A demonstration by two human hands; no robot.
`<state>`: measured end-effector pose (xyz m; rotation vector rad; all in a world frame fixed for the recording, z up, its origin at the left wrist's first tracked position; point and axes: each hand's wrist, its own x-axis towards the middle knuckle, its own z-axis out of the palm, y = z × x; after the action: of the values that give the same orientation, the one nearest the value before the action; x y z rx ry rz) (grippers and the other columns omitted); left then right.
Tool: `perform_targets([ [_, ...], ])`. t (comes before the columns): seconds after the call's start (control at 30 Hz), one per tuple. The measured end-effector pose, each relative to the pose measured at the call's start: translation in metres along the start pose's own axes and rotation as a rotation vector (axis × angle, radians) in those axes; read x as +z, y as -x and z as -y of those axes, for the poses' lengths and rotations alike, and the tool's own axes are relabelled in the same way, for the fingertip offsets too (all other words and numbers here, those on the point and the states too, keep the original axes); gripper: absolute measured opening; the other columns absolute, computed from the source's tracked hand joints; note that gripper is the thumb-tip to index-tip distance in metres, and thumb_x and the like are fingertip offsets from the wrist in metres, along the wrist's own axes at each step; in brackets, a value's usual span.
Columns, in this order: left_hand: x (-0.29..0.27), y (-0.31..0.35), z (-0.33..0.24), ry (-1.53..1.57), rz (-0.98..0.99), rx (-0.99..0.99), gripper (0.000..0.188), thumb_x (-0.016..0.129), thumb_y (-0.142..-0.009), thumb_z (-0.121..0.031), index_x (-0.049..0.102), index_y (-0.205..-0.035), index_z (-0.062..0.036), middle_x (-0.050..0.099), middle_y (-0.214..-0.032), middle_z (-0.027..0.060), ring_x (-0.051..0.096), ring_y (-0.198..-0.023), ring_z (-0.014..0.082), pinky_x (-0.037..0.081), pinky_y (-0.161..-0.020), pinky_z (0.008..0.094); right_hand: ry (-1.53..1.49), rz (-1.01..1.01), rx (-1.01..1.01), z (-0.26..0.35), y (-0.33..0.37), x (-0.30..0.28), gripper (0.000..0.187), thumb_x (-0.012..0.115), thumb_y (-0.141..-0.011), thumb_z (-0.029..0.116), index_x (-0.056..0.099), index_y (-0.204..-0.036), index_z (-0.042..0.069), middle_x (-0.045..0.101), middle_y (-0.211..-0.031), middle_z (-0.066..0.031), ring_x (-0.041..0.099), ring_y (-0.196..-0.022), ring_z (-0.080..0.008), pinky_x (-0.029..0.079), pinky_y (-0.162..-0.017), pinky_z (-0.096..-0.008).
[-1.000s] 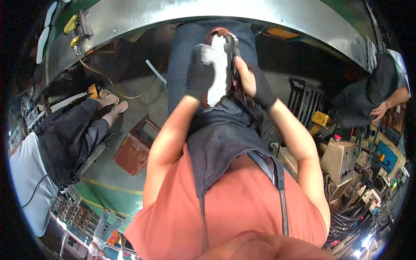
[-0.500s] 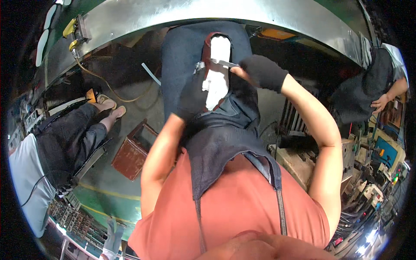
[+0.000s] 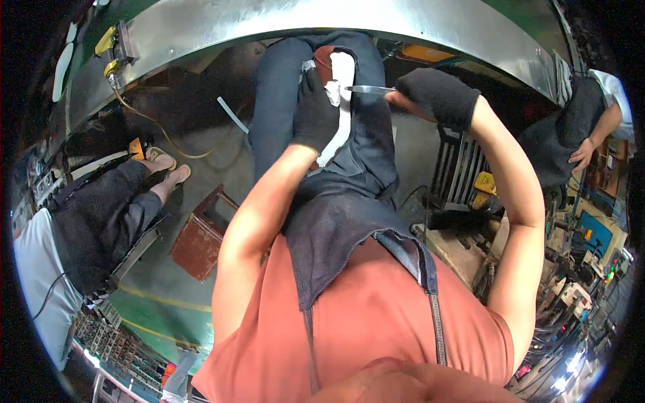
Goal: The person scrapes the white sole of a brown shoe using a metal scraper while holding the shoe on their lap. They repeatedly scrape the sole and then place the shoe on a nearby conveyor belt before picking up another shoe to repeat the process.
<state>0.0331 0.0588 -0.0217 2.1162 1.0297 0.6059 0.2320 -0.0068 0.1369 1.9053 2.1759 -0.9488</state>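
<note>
A long, shoe-shaped piece with a white face (image 3: pixel 343 74) and a dark red side (image 3: pixel 323 62) lies lengthwise across my lap. My left hand (image 3: pixel 316 117), in a black glove with bare fingertips, grips its left side. By the left thumb is a crumpled white bit (image 3: pixel 332 93), and something pale wraps a left fingertip. My right hand (image 3: pixel 437 97), gloved the same way, is closed round the handle of a knife (image 3: pixel 373 89). The thin blade points left, its tip at the white face; whether it touches I cannot tell. The piece's lower left is hidden behind my left hand.
Ahead of my knees runs a metal bench edge (image 3: pixel 322 15), with a yellow clamp-like tool (image 3: pixel 114 50) at its left. A brown stool (image 3: pixel 201 235) stands left on the floor. Co-workers sit at the left (image 3: pixel 101 215) and right (image 3: pixel 571 134); machinery (image 3: pixel 571 289) crowds the right.
My right hand has drawn the knife to the right. The left hand has shifted up and right over the piece, which now looks narrower, turned more on its side.
</note>
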Motion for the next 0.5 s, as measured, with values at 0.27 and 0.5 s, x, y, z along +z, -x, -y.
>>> perform_targets([
  [0.27, -0.033, 0.078, 0.002, 0.586, 0.194, -0.068, 0.043, 0.053, -0.090, -0.022, 0.044, -0.124, 0.0019, 0.057, -0.111, 0.0177, 0.056, -0.105, 0.0233, 0.042, -0.093, 0.0366, -0.599, -0.169, 0.118, 0.045, 0.012, 0.116, 0.043, 0.044, -0.094, 0.038, 0.059, -0.095, -0.002, 0.060, -0.088, -0.0265, 0.061, -0.080, -0.0383, 0.047, -0.067, -0.0404],
  [0.5, -0.057, 0.107, 0.031, 1.268, 0.455, -0.773, 0.043, 0.029, -0.101, -0.026, 0.040, -0.133, 0.0018, 0.054, -0.123, 0.0158, 0.050, -0.114, 0.0187, 0.036, -0.099, 0.0295, -0.743, -0.064, 0.295, 0.058, 0.034, 0.148, 0.042, 0.038, -0.098, 0.034, 0.057, -0.100, -0.004, 0.061, -0.088, -0.0209, 0.060, -0.082, -0.0256, 0.045, -0.073, -0.0343],
])
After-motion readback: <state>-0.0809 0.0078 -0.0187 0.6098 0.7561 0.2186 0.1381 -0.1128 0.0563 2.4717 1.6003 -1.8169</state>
